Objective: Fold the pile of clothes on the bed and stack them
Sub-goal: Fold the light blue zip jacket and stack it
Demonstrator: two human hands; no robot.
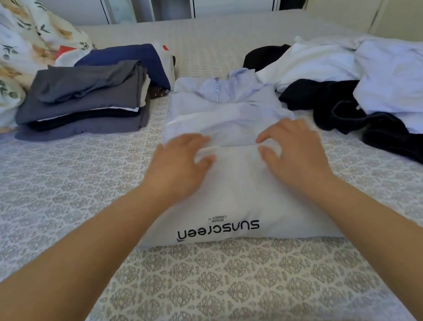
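Both hands, left [182, 161] and right [292, 148], fingers curled, pinching the pale blue jacket's [234, 184] folded edge.

Printed in black on the near fold of the pale blue folded fabric garment [234, 184], upside down to the camera: "sunscreen". Above it, smaller: "DESIGN" and "CHINSEY 17", barely legible.
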